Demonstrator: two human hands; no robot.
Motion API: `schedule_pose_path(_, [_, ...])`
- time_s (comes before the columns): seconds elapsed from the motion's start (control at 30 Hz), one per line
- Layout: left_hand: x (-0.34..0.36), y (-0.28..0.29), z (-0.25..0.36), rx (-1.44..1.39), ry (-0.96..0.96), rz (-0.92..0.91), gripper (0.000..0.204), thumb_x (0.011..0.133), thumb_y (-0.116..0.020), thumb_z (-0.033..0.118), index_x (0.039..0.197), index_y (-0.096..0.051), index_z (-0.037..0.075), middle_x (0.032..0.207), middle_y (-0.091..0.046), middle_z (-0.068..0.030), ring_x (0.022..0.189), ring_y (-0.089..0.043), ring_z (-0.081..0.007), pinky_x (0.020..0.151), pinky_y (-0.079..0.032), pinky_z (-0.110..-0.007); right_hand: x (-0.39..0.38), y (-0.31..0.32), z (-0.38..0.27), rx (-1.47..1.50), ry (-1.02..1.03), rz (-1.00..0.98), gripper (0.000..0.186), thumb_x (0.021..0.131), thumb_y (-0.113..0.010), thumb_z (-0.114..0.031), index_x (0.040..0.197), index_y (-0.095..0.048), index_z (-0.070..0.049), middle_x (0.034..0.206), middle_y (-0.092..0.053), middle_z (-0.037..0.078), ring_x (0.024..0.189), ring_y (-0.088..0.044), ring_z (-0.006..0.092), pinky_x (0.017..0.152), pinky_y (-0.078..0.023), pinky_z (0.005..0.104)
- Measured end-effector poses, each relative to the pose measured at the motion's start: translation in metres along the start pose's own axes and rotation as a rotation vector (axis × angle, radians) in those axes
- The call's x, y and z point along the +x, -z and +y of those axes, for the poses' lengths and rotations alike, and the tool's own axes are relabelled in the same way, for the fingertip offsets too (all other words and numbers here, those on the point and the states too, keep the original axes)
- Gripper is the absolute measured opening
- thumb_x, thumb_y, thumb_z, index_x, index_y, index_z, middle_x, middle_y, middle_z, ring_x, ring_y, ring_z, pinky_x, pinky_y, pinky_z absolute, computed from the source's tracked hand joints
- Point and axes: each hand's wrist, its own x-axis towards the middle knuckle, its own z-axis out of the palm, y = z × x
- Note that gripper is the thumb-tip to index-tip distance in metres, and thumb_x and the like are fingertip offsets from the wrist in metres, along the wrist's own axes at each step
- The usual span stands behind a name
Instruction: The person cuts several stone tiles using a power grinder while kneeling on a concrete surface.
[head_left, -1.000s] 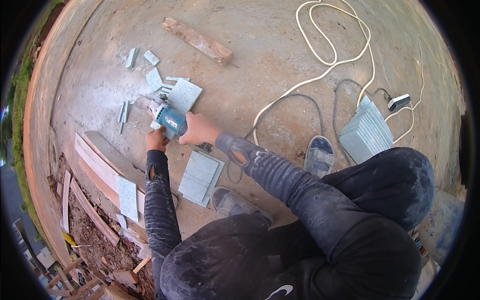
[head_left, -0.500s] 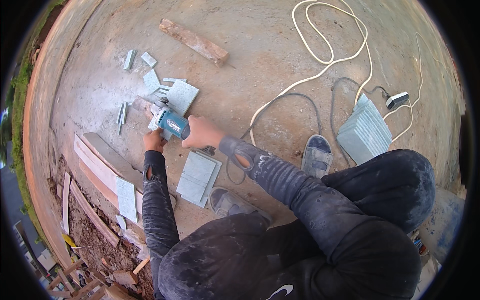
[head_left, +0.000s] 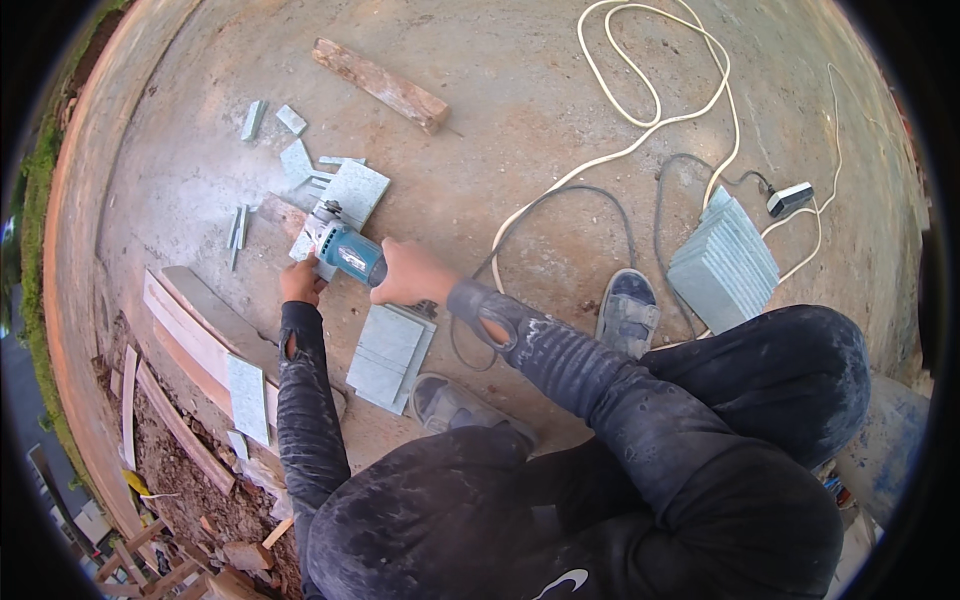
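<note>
My right hand [head_left: 414, 272] is closed around the rear body of a teal angle grinder [head_left: 352, 255]. The grinder's metal head lies over a pale green-grey stone tile [head_left: 303, 244], which it partly covers. At the near side of that head, my left hand [head_left: 300, 282] grips the tile's edge, its fingertips partly hidden under the tool. Just beyond the grinder rests a squarish tile [head_left: 358, 190], with cut strips and offcuts [head_left: 297, 160] around it. Two overlapping tiles [head_left: 385, 348] lie on the ground near my left shoe, the upper one marked with lines.
A leaning stack of tiles [head_left: 722, 265] stands at right, beside a socket block [head_left: 790, 199] and a looping cream cable [head_left: 610, 158]. A wooden beam [head_left: 380, 84] lies at the far side. Curved boards [head_left: 195, 325] and a single tile [head_left: 248, 397] edge the dirt at left.
The grinder has shifted slightly right and toward me over the tile, showing more of its metal head. Both hands stay in their grips. The whole view has slid a little left.
</note>
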Motion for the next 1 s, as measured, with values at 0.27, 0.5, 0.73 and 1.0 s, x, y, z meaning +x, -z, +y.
schedule_pose_path(0.27, [-0.011,-0.003,0.006,-0.005,-0.008,-0.036,0.034,0.090,-0.070,0.021,0.110,-0.061,-0.005,0.097,-0.066,-0.0120,0.077,-0.067,-0.0226,0.063,-0.056,-0.036,-0.010,0.002,0.007,-0.002,0.015,0.009,0.063,0.063,-0.076,-0.034,0.105,-0.055,0.008,0.098,-0.065,0.030,0.093,-0.065,0.0430,0.080,-0.053,0.0455])
schedule_pose_path(0.5, [-0.019,-0.006,0.012,0.014,0.010,-0.031,0.039,0.091,-0.070,0.023,0.115,-0.060,-0.005,0.103,-0.065,-0.0126,0.080,-0.066,-0.0230,0.067,-0.056,-0.036,-0.020,0.010,0.008,-0.003,-0.040,-0.063,0.066,0.063,-0.076,-0.031,0.109,-0.054,0.010,0.106,-0.064,0.031,0.100,-0.064,0.0426,0.087,-0.053,0.0431])
schedule_pose_path(0.73, [-0.017,-0.005,0.011,0.016,0.003,-0.035,0.039,0.089,-0.072,0.023,0.115,-0.061,-0.005,0.101,-0.066,-0.0114,0.079,-0.067,-0.0226,0.065,-0.056,-0.036,-0.023,0.004,0.020,0.009,-0.004,-0.016,0.064,0.063,-0.077,-0.035,0.105,-0.054,0.007,0.097,-0.064,0.030,0.091,-0.065,0.0440,0.079,-0.053,0.0463])
schedule_pose_path(1.0, [-0.022,-0.006,0.014,0.017,0.008,-0.011,0.038,0.089,-0.072,0.020,0.116,-0.061,-0.005,0.101,-0.068,-0.0107,0.079,-0.069,-0.0227,0.065,-0.057,-0.036,-0.023,0.003,0.024,0.054,0.005,-0.017,0.064,0.061,-0.078,-0.033,0.104,-0.053,0.007,0.094,-0.064,0.030,0.090,-0.065,0.0448,0.078,-0.052,0.0465])
